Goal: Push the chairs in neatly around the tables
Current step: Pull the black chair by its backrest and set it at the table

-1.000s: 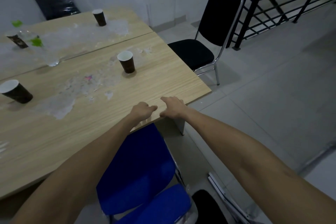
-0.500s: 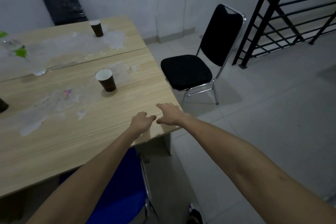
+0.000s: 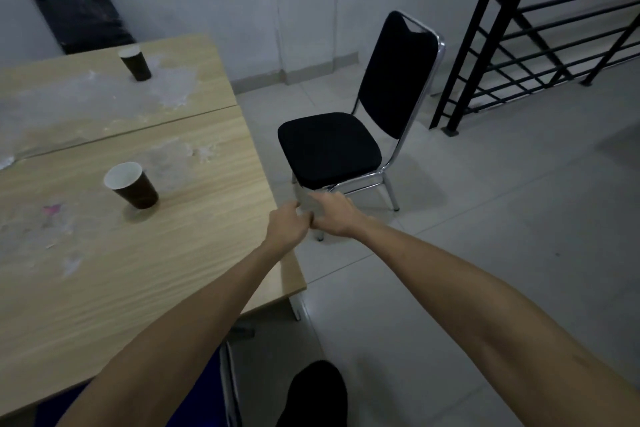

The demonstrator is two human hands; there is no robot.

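A black padded chair with a chrome frame stands on the tiled floor, apart from the right edge of the wooden table and turned toward it. My left hand and my right hand hover side by side in front of the chair's seat, just past the table's corner, fingers loosely curled and holding nothing. A blue chair is tucked under the near edge of the table, mostly hidden by my arm. Another black chair stands at the far side, against the wall.
Two dark paper cups stand on the stained table tops. A black metal railing runs along the right behind the chair. My dark shoe shows on the open tiled floor.
My view and both hands have moved right, off the table's corner toward the black chair. The blue chair has slid further under the table and mostly out of sight.
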